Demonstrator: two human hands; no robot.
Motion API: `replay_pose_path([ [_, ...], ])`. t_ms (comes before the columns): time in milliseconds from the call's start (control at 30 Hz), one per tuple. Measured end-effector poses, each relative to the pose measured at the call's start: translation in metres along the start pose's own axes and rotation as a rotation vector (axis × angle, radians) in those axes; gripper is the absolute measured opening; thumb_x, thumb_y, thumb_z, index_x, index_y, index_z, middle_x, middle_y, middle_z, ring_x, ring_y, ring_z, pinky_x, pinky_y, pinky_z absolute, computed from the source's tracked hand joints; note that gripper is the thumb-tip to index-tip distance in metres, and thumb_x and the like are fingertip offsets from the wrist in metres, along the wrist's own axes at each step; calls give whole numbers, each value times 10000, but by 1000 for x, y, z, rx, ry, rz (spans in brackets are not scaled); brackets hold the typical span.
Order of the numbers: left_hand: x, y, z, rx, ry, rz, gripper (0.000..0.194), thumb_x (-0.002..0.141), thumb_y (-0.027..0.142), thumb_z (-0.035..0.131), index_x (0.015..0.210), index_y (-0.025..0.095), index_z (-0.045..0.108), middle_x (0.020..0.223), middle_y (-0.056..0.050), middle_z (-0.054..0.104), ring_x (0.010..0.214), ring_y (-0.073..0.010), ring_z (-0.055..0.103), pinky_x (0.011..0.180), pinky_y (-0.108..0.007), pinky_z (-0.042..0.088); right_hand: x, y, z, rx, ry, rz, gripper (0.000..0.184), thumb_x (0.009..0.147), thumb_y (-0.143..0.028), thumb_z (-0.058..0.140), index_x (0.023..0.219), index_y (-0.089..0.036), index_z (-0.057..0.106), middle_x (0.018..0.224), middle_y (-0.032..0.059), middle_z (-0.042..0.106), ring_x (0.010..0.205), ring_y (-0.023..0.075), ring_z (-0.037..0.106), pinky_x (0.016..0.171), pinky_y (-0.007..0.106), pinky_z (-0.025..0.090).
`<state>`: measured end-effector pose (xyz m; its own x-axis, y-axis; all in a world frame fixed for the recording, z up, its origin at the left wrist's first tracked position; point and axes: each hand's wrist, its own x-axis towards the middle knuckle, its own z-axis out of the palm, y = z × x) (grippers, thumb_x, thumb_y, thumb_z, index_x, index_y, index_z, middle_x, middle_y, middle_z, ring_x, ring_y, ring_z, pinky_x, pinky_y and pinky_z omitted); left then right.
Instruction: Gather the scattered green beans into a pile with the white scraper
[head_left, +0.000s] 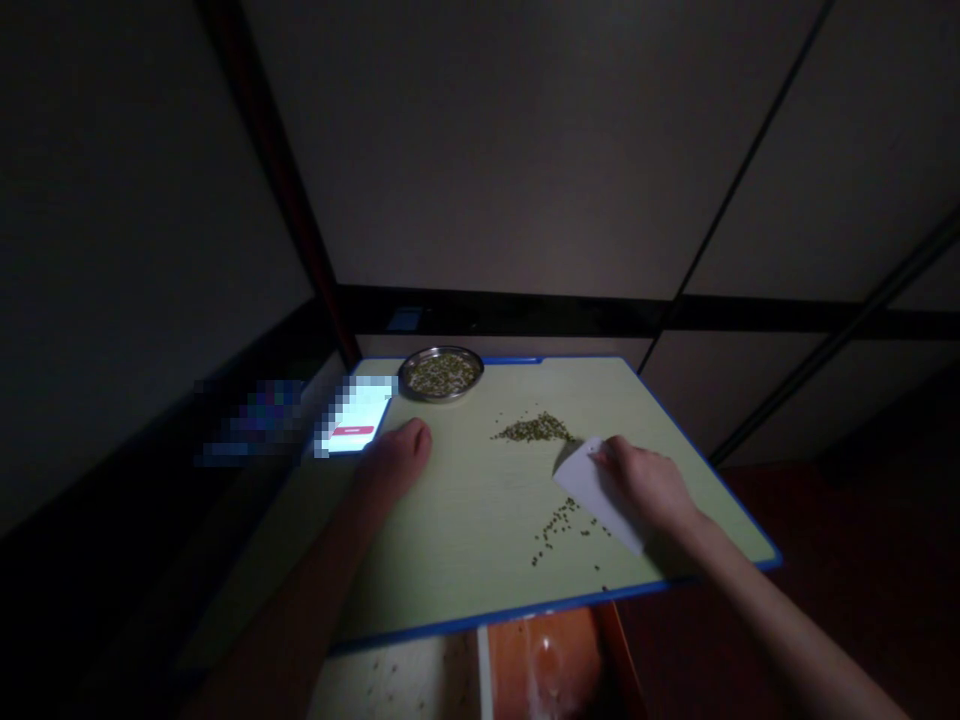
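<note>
My right hand (646,482) pinches a white piece of paper or thin card (598,498), tilted with its lower edge at the table. A small heap of green beans (536,428), like mung beans, lies just beyond the card's far left corner. More loose beans (559,522) are scattered on the near side, left of the card. My left hand (405,448) rests on the table as a loose fist, beside a lit phone or tablet (358,418); nothing shows in it. Behind that hand stands a round steel plate (442,398) with green beans and whitish bits spread in it.
The pale green tabletop (465,540) has a blue rim (450,628) all around. Below its front edge sits an orange container or drawer-like thing (541,660), with a few specks on the pale surface next to it. Wall panels (495,150) stand close behind; the room is dim.
</note>
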<state>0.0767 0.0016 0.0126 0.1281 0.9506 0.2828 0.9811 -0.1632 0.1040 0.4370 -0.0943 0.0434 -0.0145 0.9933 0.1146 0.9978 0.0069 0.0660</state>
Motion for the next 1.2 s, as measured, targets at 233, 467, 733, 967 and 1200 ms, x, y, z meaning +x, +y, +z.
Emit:
replay_pose_path([
  [233, -1, 0, 0, 9, 3, 10, 338, 958, 369, 301, 930, 230, 608, 752, -49, 657, 685, -185, 592, 578, -279, 286, 15, -24, -10, 62, 47, -281, 421, 995, -474, 281, 936, -191, 588, 774, 93, 715, 595, 185, 617, 545, 298, 263],
  [467, 0, 2, -3, 5, -47, -34, 336, 950, 371, 314, 938, 225, 616, 749, -47, 662, 684, -190, 601, 573, -280, 291, 14, -39, -16, 129, 47, -524, 448, 989, -510, 303, 906, -199, 615, 744, 50, 692, 552, 150, 555, 552, 302, 242],
  [733, -1, 1, -6, -41, -74, -58, 368, 946, 406, 304, 949, 222, 623, 739, -43, 646, 644, -189, 570, 570, -280, 289, 5, -49, -13, 173, -22, -619, 512, 982, -574, 288, 938, -206, 641, 682, 39, 675, 554, 165, 544, 560, 309, 269],
  [967, 0, -2, -2, -38, -63, -45, 368, 948, 409, 288, 938, 223, 605, 725, -44, 641, 629, -188, 568, 551, -282, 277, -1, -53, -11, 220, -43, -659, 528, 982, -578, 283, 891, -201, 641, 669, 27, 664, 541, 146, 534, 551, 308, 253],
  [1200, 0, 0, -3, 1, -100, -59, 378, 957, 402, 279, 978, 217, 608, 788, -54, 671, 698, -196, 610, 577, -277, 316, -5, -54, -9, 225, -33, -674, 512, 985, -571, 294, 872, -199, 626, 670, 21, 655, 537, 134, 517, 538, 296, 233],
])
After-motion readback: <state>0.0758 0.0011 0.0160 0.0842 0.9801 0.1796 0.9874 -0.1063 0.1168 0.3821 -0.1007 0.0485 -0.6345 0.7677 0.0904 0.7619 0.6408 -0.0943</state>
